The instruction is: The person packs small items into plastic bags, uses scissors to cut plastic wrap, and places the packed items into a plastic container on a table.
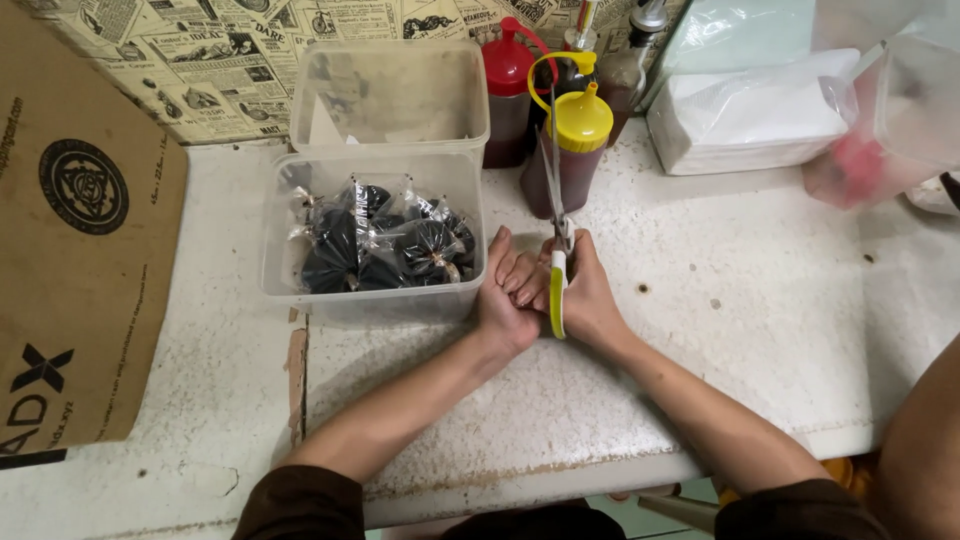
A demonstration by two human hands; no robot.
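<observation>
Item: scissors [557, 262], yellow-green handle, metal blades. Position: middle of the white worktop [760, 330], standing nearly upright between the two hands, long axis running away from the person, blade tips pointing toward the squeeze bottles. Handle end lies nearest the person, at the heel of the right palm.

Right hand [590, 295]: closed around the scissors' handle and lower blades; it is the hand bearing the tool.

Left hand [505, 290]: curled shut, pressed against the right hand, fingers tucked at the scissors' pivot; whether it holds anything small of its own cannot be told.

Adjacent, left of the left hand and just beside it: clear plastic tub [300, 270] holding tied bags of dark liquid [385, 245]. Behind it, a second clear tub [390, 95], mostly bare.

Ahead of the blade tips: yellow-capped sauce bottle [570, 150], red-capped sauce bottle [508, 95].

Far right: stack of white napkins [750, 115]. Far left: cardboard box [80, 230].
</observation>
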